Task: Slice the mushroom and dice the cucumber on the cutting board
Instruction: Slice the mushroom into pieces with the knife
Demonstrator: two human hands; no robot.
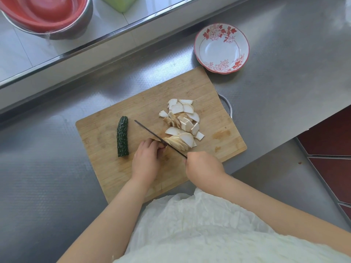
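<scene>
Seen from above, a wooden cutting board [190,88] lay at an angle on a steel counter [284,76]. At far left, up on a ledge, a red basin [38,14] sat nested inside a metal bowl [81,29]; nothing could be seen inside the basin. On the left part of the board a cucumber [122,136] piece lay whole and uncut, well apart from the knife. Next came the left hand [146,158], fingers curled down onto what remained of the mushroom; that remnant was mostly hidden beneath the fingers. The knife [152,134] blade crossed just beside those fingertips. To its right lay the mushroom slices [182,120], a fanned row against the blade and a loose heap beyond. The right hand [203,166] was closed around the knife handle. Past the board's far right corner stood a white flowered dish [221,48], holding nothing. By the look of it, the mushroom slicing was nearly finished, while the cucumber dicing had not yet begun.
</scene>
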